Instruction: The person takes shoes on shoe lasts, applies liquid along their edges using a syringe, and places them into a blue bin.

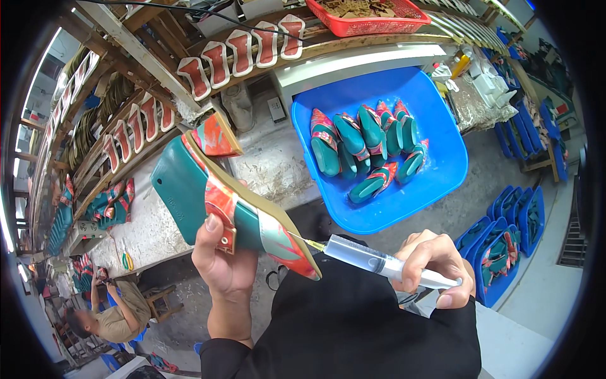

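Note:
My left hand (228, 268) grips a shoe (278, 237) with a red and pale green patterned upper, a tan sole and a patterned block heel. The shoe is turned on its side, toe toward me, and a dark green last (180, 189) fills it. My thumb presses near the buckle strap. In my right hand (437, 262) is a clear syringe (358, 254) with a yellow needle hub, held nearly level. Its thin needle reaches the edge between the upper and the sole near the toe; exact contact is too fine to tell.
A blue tub (379, 226) beyond my hands holds several similar shoes on green lasts. Racks with white-edged red soles (241, 54) and a red basket (372, 25) stand behind. More blue tubs (502, 259) sit at right. Another person (120, 316) works at far left by a worktable (148, 230).

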Available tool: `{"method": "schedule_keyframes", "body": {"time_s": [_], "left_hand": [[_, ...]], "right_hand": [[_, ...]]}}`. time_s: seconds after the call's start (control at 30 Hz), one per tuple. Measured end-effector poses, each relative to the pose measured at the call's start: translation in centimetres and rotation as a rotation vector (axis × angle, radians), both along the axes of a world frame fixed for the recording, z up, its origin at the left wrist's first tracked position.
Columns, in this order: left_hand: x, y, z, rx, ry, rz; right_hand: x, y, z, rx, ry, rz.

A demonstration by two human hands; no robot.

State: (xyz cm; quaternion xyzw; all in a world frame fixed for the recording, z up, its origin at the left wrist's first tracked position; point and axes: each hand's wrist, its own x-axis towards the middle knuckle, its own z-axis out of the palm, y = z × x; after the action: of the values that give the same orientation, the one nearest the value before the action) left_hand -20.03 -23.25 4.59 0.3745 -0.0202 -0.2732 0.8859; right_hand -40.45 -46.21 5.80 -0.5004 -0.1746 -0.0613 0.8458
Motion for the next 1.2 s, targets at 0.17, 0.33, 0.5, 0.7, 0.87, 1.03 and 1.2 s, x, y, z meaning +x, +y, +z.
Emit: {"method": "schedule_keyframes", "body": {"time_s": [0.17, 0.33, 0.5, 0.7, 0.87, 1.03, 1.2], "left_hand": [[0.5, -0.1, -0.2, -0.083, 0.058, 0.02], [1.4, 0.0, -0.5, -0.135, 0.149, 0.063], [2.4, -0.1, -0.9, -0.209, 0.205, 0.077], [3.2, -0.2, -0.9, -0.238, 0.248, 0.062], [3.9, -0.4, -0.7, -0.18, 0.276, 0.12], [4.8, -0.1, -1.3, -0.182, 0.297, 0.13], [5.3, -0.2, -1.4, -0.197, 0.336, 0.145]], "right_hand": [[0.4, 0.2, -0.1, -0.02, 0.015, -0.001], [0.5, 0.2, -0.4, -0.017, 0.025, 0.005], [0.4, 0.1, -0.7, -0.014, 0.033, 0.0], [0.1, 0.0, -1.0, -0.005, 0.053, 0.005], [-0.4, 0.2, -1.5, 0.005, 0.07, -0.002], [-0.5, 0.2, -1.6, 0.011, 0.062, -0.011], [-0.6, -0.3, -2.0, 0.014, 0.053, 0.006]]}}
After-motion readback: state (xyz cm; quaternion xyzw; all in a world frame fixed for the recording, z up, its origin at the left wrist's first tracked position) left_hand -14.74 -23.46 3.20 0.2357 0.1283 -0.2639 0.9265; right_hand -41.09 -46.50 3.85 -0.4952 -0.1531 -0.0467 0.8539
